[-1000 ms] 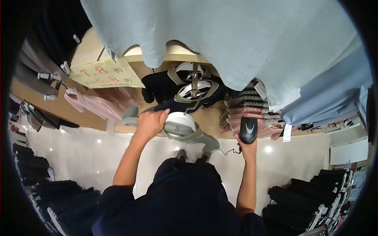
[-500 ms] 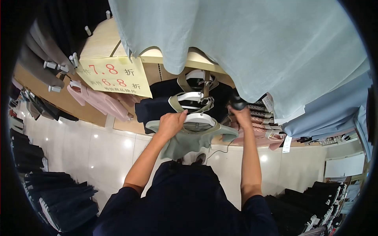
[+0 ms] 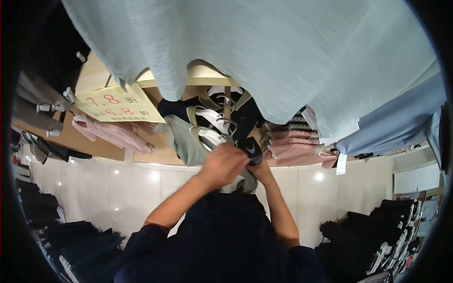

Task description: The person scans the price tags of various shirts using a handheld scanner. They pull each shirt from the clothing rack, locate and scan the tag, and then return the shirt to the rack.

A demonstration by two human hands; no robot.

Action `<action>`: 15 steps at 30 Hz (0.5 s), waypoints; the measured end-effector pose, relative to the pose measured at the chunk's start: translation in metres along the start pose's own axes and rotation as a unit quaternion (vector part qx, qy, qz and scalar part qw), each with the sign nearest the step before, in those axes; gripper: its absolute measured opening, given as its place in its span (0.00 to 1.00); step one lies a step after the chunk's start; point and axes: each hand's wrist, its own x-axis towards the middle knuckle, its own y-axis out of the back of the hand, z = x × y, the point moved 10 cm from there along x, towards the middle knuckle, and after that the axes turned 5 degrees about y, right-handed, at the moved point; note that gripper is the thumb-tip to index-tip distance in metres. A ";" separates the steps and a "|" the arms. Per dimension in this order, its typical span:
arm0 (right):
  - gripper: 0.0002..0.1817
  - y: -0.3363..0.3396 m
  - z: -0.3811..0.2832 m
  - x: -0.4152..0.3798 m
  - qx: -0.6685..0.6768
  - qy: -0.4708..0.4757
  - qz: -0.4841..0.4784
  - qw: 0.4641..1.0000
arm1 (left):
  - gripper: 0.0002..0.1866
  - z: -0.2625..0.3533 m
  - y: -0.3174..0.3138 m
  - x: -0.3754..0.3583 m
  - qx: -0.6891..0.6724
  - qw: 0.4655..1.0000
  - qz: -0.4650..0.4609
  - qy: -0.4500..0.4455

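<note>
My left hand (image 3: 222, 165) is closed in front of the hanging tops, beside a black handheld device (image 3: 251, 150); what its fingers hold is hidden. My right hand (image 3: 261, 170) is wrapped round the black device, just right of my left hand. The pale green top (image 3: 183, 140) hangs turned at an angle on a white hanger (image 3: 210, 137), whose hook is near the metal bar (image 3: 227, 108). Behind it hang dark navy tops (image 3: 245, 123) with light collars, also on white hangers.
A yellow sign (image 3: 118, 104) hangs at the shelf edge on the left, above a pink garment (image 3: 111, 133). Large pale blue cloth (image 3: 283, 52) hangs overhead. Striped garments (image 3: 295, 141) hang at right. Dark clothes (image 3: 85, 243) line both lower sides, around a tiled floor (image 3: 184, 177).
Both hands have come together at the middle, the right one moving left with the black device. The pale green top has swung round to an angle, and the view has shifted slightly.
</note>
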 end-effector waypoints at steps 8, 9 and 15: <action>0.26 0.017 0.027 -0.035 0.075 -0.111 0.084 0.987 | 0.11 -0.071 -0.124 -0.024 0.256 0.926 -0.269 0.064; 0.26 0.031 0.033 -0.031 0.075 -0.090 0.097 0.988 | 0.12 -0.077 -0.128 -0.031 0.269 0.913 -0.299 0.071; 0.25 0.148 0.039 0.025 -0.063 -0.047 0.230 0.970 | 0.10 -0.086 -0.133 -0.039 0.281 0.876 -0.368 0.136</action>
